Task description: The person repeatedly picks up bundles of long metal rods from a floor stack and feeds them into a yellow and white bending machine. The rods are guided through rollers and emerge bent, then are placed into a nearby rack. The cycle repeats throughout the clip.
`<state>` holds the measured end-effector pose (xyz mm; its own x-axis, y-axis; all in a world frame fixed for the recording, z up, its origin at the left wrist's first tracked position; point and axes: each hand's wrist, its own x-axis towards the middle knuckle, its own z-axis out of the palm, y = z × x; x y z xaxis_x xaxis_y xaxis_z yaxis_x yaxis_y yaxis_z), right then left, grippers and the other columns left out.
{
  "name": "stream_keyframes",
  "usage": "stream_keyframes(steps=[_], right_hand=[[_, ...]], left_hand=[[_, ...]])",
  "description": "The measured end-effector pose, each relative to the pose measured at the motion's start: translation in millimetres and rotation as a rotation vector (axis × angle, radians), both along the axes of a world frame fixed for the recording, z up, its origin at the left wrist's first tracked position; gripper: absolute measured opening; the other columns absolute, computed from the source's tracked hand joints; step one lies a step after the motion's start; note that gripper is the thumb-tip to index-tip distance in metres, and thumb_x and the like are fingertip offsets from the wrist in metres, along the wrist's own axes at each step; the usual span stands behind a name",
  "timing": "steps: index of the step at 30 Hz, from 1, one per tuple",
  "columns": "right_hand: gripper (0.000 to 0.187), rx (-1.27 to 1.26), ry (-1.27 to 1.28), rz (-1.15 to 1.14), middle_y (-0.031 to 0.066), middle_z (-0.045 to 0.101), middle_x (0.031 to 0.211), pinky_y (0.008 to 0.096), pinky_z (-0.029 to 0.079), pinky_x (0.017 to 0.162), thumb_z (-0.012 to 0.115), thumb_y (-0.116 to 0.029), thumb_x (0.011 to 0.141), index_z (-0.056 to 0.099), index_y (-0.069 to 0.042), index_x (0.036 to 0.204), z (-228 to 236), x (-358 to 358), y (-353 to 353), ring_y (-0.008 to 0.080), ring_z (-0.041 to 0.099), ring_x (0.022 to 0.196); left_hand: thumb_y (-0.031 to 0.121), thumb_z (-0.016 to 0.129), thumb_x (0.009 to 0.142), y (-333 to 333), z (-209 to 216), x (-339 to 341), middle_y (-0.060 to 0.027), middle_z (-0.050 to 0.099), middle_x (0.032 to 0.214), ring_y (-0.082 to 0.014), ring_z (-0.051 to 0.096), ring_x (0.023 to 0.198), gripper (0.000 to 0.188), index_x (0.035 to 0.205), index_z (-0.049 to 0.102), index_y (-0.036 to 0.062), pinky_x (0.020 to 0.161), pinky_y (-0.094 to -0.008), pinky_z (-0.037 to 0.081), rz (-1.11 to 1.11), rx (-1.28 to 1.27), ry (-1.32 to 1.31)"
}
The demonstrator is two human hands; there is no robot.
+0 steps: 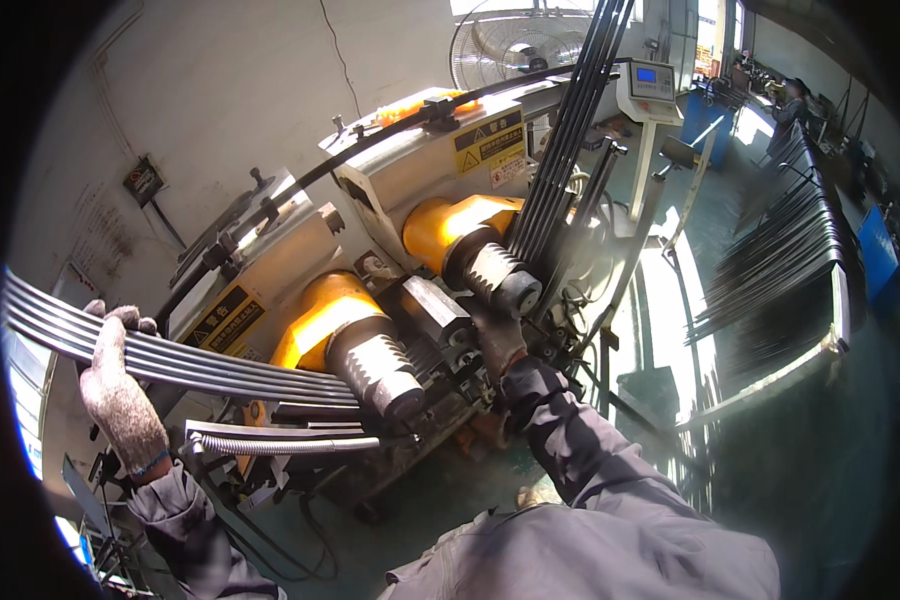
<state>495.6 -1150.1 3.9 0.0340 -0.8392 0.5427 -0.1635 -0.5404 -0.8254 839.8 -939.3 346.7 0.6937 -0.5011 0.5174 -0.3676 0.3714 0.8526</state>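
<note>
Head view: holds a row of slim dark rods [230, 365] in the left hand [120, 395], well out to the left, grip wrapped tightly around them. From this hand, slanting down and rightward, side by side, to the left notched cylinder [375, 365] on a pale machine [395, 162]. Just below the rods, near the machine's front, a ribbed hose [290, 443]. Reaches forward with the right hand [500, 345] to just beneath the right notched cylinder [490, 270], partly hidden by it; cannot tell whether spread, pressed together or pinching anything. Behind each cylinder, a yellow housing [315, 310]. Up and away from the right cylinder, toward the upper edge, a second row of rods [560, 150]. Farther back, a large fan [520, 50] and a control box [652, 80] with a blue screen, on a stand. Off to the right, a rack [838, 300] heaped with many thin rods [770, 255]; beyond, in the distance, another person [792, 108] in dark clothing.
</note>
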Motion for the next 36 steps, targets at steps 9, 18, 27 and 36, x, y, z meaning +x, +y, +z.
stream_keyframes(steps=[9, 18, 27, 36], right_hand=[[0.035, 0.057, 0.118, 0.067, 0.0124, 0.071, 0.148, 0.0392, 0.056, 0.112, 0.058, -0.010, 0.109, 0.074, -0.009, 0.140, -2.4, -3.6, 1.2, 0.0277, 0.068, 0.136], [0.041, 0.421, -0.388, 0.176, 0.0120, 0.077, 0.128, 0.0368, 0.056, 0.101, 0.070, -0.030, 0.108, 0.074, -0.002, 0.137, 9.6, 2.6, 0.4, 0.0195, 0.071, 0.113], [0.041, 0.214, -0.073, 0.099, 0.0142, 0.079, 0.131, 0.0386, 0.055, 0.107, 0.069, -0.030, 0.107, 0.076, -0.003, 0.137, -4.0, 2.1, -8.2, 0.0236, 0.072, 0.119], [0.036, 0.327, -0.227, 0.108, 0.0168, 0.078, 0.129, 0.0412, 0.053, 0.108, 0.066, -0.029, 0.109, 0.078, -0.003, 0.132, 8.6, 1.2, 0.0, 0.0288, 0.072, 0.120]], left_hand=[[0.021, 0.057, 0.116, -72.2, 10.6, -63.7, -0.0093, 0.072, 0.092, -0.0151, 0.069, 0.084, 0.028, 0.118, 0.076, -0.0004, 0.080, -0.0309, 0.055, 0.055, 0.426, -0.729], [0.032, 0.062, 0.117, -111.4, -8.9, -19.7, -0.0122, 0.072, 0.106, -0.0203, 0.069, 0.094, 0.038, 0.124, 0.073, -0.0041, 0.090, -0.0347, 0.056, -0.236, 0.158, -0.670], [0.010, 0.062, 0.117, -121.3, -14.3, 24.5, -0.0193, 0.076, 0.130, -0.0260, 0.078, 0.110, 0.031, 0.143, 0.070, -0.0040, 0.098, -0.0349, 0.067, -0.124, -0.134, -1.410], [0.012, 0.053, 0.121, -116.9, -10.6, 32.3, -0.0181, 0.077, 0.128, -0.0250, 0.080, 0.111, 0.032, 0.144, 0.068, -0.0043, 0.101, -0.0335, 0.066, -0.185, 0.027, -1.449]])
